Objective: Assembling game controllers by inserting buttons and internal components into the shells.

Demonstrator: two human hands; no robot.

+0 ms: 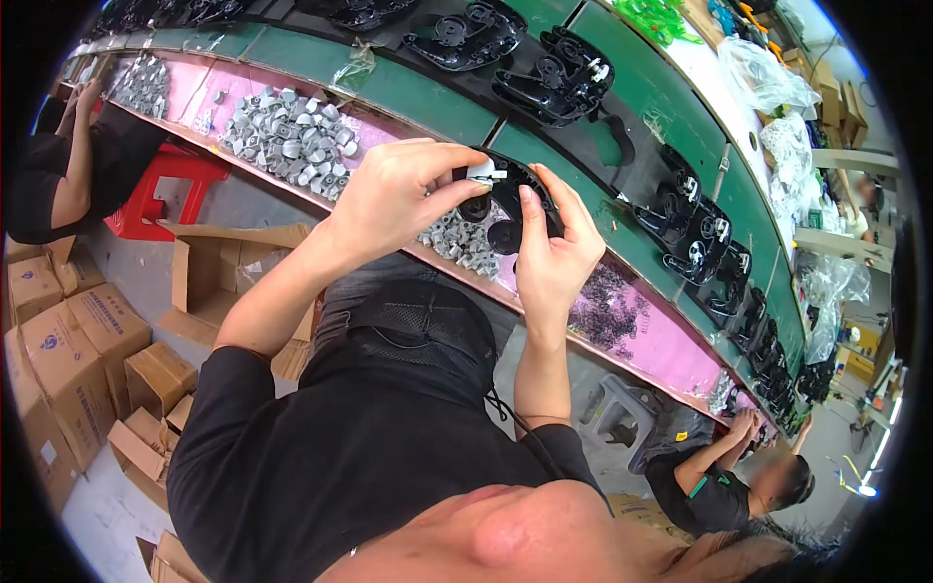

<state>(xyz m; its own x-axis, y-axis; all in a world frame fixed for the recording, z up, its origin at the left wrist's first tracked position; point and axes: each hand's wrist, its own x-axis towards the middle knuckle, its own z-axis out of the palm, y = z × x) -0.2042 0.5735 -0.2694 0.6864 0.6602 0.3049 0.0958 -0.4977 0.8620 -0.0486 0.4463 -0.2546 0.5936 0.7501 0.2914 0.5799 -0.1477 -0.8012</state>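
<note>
Between the thumb and forefinger of my left hand (pixel 394 194) is a small light-grey plastic part (pixel 483 173). My right hand (pixel 559 248) grips a black moulded plastic housing (pixel 508 197) by its right edge, thumb in front and fingers behind. The grey part is right at the upper left of the housing; whether it is seated there I cannot tell. Both hands are over the pink work strip. Below them is a heap of small grey parts (pixel 465 245). Larger grey plastic caps (pixel 292 141) are piled to the left, and tiny black parts (pixel 612 311) lie scattered to the right.
Beyond the strip, a green-edged line carries several black housings (pixel 556 78). Co-workers sit at far left (pixel 68 170) and lower right (pixel 719 486). A red stool (pixel 167 194), cardboard boxes (pixel 102 325) and a grey stool (pixel 622 418) stand on the floor.
</note>
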